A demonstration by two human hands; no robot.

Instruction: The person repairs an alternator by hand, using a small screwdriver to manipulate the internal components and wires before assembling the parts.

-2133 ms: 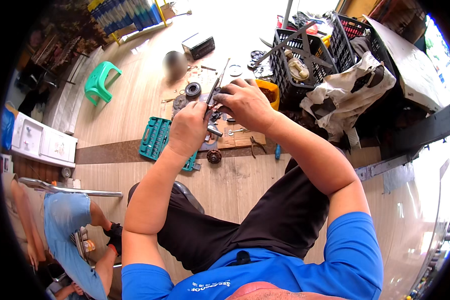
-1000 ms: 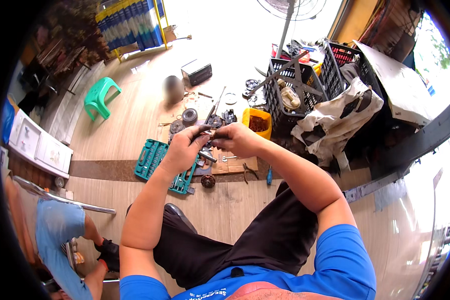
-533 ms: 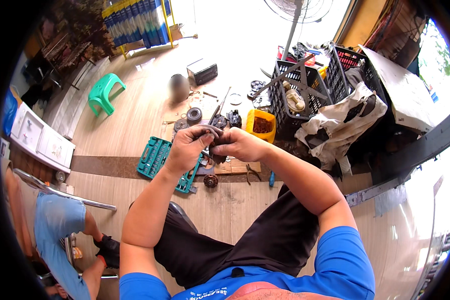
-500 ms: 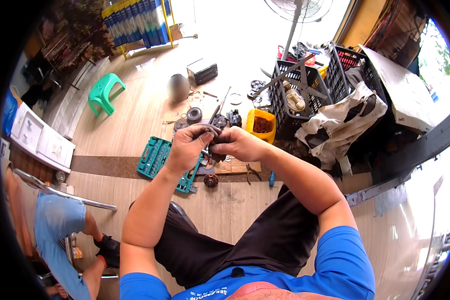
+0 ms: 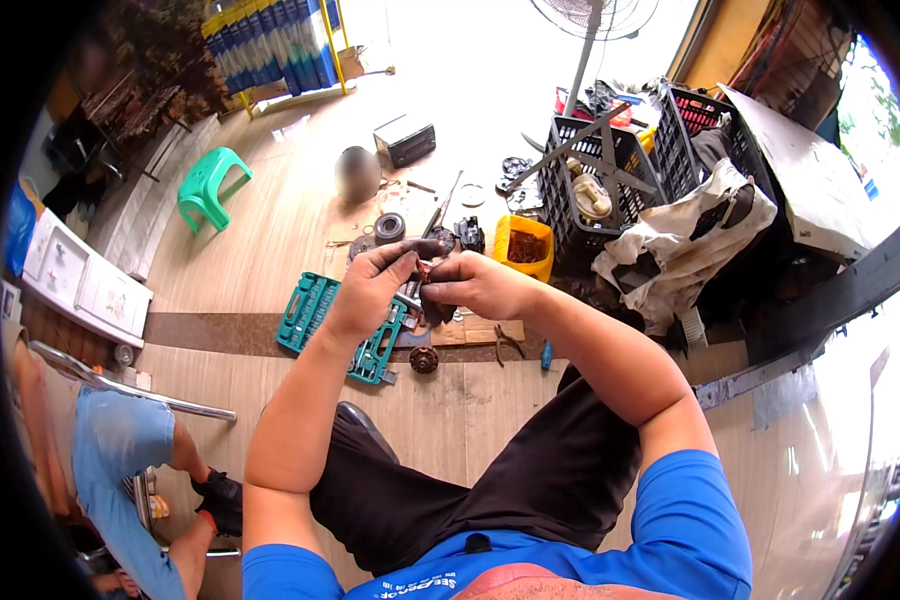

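My left hand (image 5: 372, 290) and my right hand (image 5: 480, 286) meet over the work spot, both closed with fingertips pinched. Between them is a small dark part with a reddish, copper-like bit (image 5: 425, 271); the fingers cover most of it, so its kind is not clear. Blackened fingertips show on both hands. Below and left lies an open teal socket set case (image 5: 310, 312). A round, copper-coloured rotor-like part (image 5: 424, 360) rests on the floor just nearer to me. Pliers (image 5: 508, 343) and a blue-handled tool (image 5: 546, 356) lie to the right.
Beyond my hands are a black ring-shaped part (image 5: 390, 226) and a cut yellow container (image 5: 542, 268) with rusty-brown contents. Black crates (image 5: 570, 225) and a stained cloth (image 5: 670, 265) stand right. A green stool (image 5: 210, 180) is far left; a seated person (image 5: 120, 430) is near left.
My left fingers have shifted and stretched slightly over the part, and more of its reddish bit shows. My right hand stays nearly in place.
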